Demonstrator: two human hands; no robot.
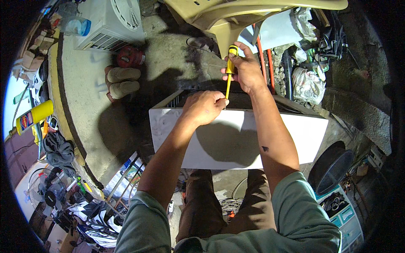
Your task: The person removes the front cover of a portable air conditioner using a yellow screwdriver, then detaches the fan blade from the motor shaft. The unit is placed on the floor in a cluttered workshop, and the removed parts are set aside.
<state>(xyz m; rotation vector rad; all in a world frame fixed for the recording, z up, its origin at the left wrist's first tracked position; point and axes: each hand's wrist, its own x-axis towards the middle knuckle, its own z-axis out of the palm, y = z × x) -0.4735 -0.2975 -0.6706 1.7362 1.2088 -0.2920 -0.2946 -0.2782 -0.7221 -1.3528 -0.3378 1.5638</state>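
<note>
A yellow-handled screwdriver [230, 63] with a yellow shaft stands nearly upright in the middle of the view. Its handle is between the fingers of my right hand [249, 69]. My left hand [204, 106] is closed around the lower end of the shaft, thumb and finger pinched near the tip. That tip meets the top front edge of a white metal casing [168, 130], a wide box with dark vents on its left side. My left fingers hide exactly what the tip touches. Both forearms reach over the casing's white front panel.
A white outdoor air-conditioner unit [107, 25] stands at the far left, near a red round object [130, 57] and beige shoes [123, 82]. A tan plastic chair [211, 17] is ahead. Bags [308, 86] and a black basin [331, 168] lie right; a fan [46, 187] stands lower left.
</note>
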